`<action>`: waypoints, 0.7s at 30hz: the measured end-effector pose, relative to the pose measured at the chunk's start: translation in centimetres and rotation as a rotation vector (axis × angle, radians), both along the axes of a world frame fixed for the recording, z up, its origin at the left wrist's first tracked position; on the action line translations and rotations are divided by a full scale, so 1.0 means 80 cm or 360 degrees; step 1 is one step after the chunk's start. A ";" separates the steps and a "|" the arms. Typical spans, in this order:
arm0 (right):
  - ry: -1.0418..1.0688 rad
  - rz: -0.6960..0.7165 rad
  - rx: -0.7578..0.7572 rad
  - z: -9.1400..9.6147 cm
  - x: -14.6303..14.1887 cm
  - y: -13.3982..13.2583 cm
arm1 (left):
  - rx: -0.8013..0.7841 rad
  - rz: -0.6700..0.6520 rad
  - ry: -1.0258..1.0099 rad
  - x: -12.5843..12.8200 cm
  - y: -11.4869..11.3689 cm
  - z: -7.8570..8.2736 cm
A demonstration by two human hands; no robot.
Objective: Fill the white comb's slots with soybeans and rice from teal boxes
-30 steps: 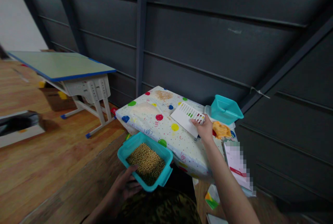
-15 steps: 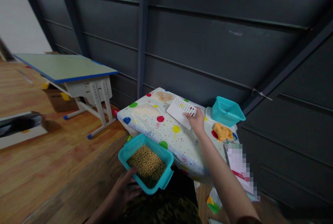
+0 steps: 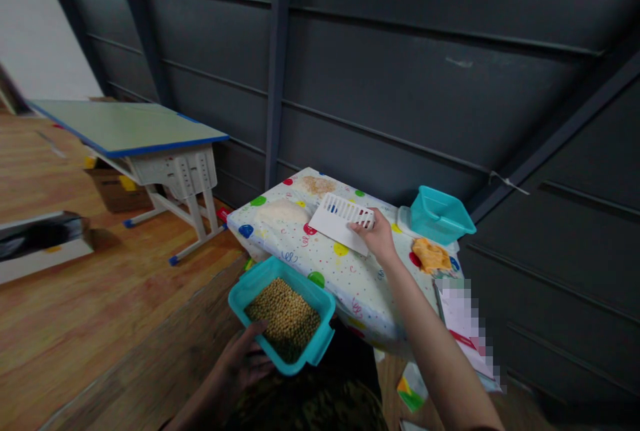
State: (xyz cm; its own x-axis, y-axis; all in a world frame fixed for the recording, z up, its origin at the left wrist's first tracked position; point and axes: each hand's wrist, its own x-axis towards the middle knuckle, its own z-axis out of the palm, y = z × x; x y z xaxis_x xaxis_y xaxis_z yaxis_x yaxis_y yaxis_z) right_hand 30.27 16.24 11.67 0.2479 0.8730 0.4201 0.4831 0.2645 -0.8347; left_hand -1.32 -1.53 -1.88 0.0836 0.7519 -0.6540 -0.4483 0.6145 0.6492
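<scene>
Bean tub (image 3: 303, 282), dotted tablecloth (image 3: 363, 281) — dark wall (image 3: 400, 77), desk (image 3: 140, 125)

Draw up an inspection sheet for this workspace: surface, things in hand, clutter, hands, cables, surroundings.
Surface: dotted white table cover, bearing a pale patch and a light brown patch; their substance is unclear.
Things in hand: teal bin containing beans; slotted white panel.
Clutter: second teal bin, orange cloth, partly pixelated papers.
Hands: left hand holds the bean-filled bin; right hand grips the panel.
Cables: a thin white tie or cord on the wall; no other seen.
Surroundings: dark panelled wall, green-topped desk, wood-patterned floor.
</scene>
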 end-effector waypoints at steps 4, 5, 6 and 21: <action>0.0057 -0.0130 0.0054 -0.001 0.013 -0.013 | 0.0055 -0.0011 0.0021 0.001 -0.006 0.012; 0.0056 -0.0186 0.0059 -0.004 0.017 -0.017 | 0.0057 -0.0013 0.0025 0.001 -0.006 0.013; 0.0051 -0.0238 0.0058 -0.007 0.022 -0.020 | 0.0055 -0.0014 0.0029 0.001 -0.005 0.012; 0.0150 -0.0315 0.0022 -0.031 0.032 -0.055 | -0.0044 -0.0014 0.0034 0.001 0.002 0.007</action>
